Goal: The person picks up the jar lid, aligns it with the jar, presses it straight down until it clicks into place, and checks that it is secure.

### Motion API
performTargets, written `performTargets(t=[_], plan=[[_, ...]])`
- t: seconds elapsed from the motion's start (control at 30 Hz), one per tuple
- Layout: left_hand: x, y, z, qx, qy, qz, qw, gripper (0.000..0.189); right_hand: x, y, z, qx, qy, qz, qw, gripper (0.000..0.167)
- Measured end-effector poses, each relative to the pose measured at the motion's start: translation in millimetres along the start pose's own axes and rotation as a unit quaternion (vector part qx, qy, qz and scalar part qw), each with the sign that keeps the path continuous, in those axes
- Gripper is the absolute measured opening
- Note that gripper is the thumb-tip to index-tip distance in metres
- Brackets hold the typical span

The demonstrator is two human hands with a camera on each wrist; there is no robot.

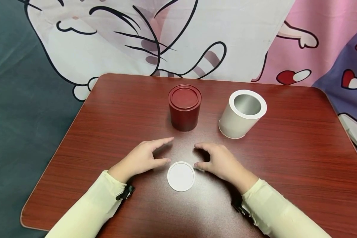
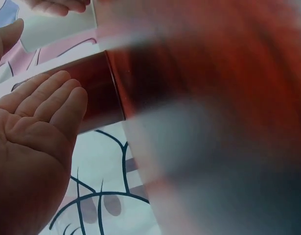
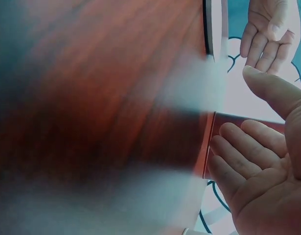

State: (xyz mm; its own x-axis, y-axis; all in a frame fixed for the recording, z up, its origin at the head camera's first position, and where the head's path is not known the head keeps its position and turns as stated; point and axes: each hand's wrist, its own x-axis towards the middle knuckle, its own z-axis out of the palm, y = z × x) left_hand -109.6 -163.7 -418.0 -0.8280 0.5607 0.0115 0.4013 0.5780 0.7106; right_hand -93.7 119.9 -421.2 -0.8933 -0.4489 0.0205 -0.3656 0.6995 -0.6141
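Note:
A round white lid (image 1: 180, 176) with a raised rim lies flat on the table between my two hands. My left hand (image 1: 143, 157) hovers just left of it, fingers extended and thumb apart, with nothing in its grasp. Facing it from the right, my right hand (image 1: 223, 162) has its thumb tip close to the lid's edge and its fingers loosely bent, also holding nothing. Beyond the hands stands a dark red canister (image 1: 184, 114), upright with its red lid on. In the left wrist view the palm shows, fingers overlapping the red canister (image 2: 101, 90).
Right of the red canister stands a white canister (image 1: 236, 122) without a lid, its silvery inside visible. All of it rests on a reddish-brown wooden table (image 1: 107, 112) with rounded corners. A cartoon-printed cloth (image 1: 107, 56) hangs behind the far edge.

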Motion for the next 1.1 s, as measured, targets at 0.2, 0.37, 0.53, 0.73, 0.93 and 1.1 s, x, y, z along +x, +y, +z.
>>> performTargets(t=[0.2, 0.37, 0.53, 0.73, 0.93, 1.1], plan=[[-4.8, -0.7, 0.9, 0.023, -0.010, 0.021, 0.9995, 0.065, -3.7, -2.4, 2.4, -0.001, -0.010, 0.006, 0.9999, 0.054], [-9.0, -0.4, 2.7, 0.030, -0.019, 0.016, 0.9992, 0.065, -6.2, -3.9, 3.5, -0.003, -0.016, 0.001, 0.9999, 0.054], [-13.5, 3.2, 5.4, 0.043, -0.036, 0.012, 0.9984, 0.066, -9.6, -5.0, 5.4, -0.002, -0.017, -0.004, 0.9998, 0.054], [-16.6, 5.6, 6.9, 0.053, -0.039, 0.007, 0.9978, 0.066, -13.5, -6.3, 8.3, -0.004, -0.023, -0.003, 0.9997, 0.054], [-19.2, 7.2, 10.2, 0.073, -0.051, 0.002, 0.9960, 0.066, -16.5, -5.5, 9.8, -0.005, -0.017, -0.015, 0.9997, 0.054], [-21.1, 8.2, 14.2, 0.082, -0.061, 0.003, 0.9947, 0.067, -19.3, -4.4, 11.0, -0.002, -0.014, -0.021, 0.9997, 0.054]])
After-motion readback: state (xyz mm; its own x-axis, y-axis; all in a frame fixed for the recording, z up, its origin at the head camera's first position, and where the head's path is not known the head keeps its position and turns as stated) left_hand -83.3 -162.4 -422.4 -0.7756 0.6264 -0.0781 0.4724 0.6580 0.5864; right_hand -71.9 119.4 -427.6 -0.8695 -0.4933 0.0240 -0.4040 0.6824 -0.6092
